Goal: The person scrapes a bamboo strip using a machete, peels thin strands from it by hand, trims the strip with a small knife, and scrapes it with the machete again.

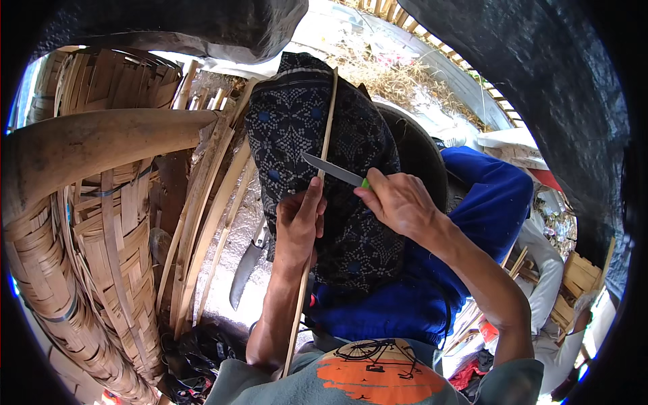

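Note:
My left hand (300, 219) is closed around a long, thin bamboo strip (329, 121), its thumb pointing up along the strip. The strip runs from my chest, past my left forearm, to the far end of a dark patterned cloth (290, 145) spread over my lap. In my right hand (401, 206) is a small knife (334, 170) with a green handle, mostly covered by my fingers. Its blade lies across the strip just beyond my left thumb, tip pointing left. Whether the edge is biting into the bamboo, I cannot tell.
A larger knife (247, 270) lies left of my left forearm. Split bamboo lengths (209, 209) lean beside woven bamboo baskets (111, 250) at the left. A thick bamboo pole (101, 145) juts in from the left. Dark sheeting (540, 74) hangs at upper right; light grey clothing (547, 270) shows at right.

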`<action>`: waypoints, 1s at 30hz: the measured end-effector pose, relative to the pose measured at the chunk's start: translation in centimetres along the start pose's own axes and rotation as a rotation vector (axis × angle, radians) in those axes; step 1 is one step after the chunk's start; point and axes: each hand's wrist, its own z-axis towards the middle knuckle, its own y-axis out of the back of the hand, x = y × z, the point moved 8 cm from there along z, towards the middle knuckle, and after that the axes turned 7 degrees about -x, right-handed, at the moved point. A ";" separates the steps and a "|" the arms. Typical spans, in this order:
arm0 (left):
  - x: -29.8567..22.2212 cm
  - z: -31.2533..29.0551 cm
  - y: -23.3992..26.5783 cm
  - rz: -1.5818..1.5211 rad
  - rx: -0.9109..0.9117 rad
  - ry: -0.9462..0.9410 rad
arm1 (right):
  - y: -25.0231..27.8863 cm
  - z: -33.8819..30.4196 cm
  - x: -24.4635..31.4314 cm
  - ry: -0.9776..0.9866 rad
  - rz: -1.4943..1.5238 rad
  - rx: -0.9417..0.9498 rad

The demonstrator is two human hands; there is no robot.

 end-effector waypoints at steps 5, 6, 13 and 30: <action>0.4 -1.0 0.1 0.025 0.028 -0.014 | 1.0 1.9 -3.6 -0.061 -0.086 -0.053; 0.5 -0.9 0.4 0.003 0.025 0.000 | 1.1 2.0 -3.2 -0.060 -0.088 -0.057; 0.0 -0.3 -0.2 -0.067 0.035 0.004 | 0.9 0.0 1.0 0.120 0.141 -0.002; -0.1 -0.4 -0.1 -0.041 -0.032 -0.011 | 0.5 1.7 0.6 0.046 -0.072 -0.011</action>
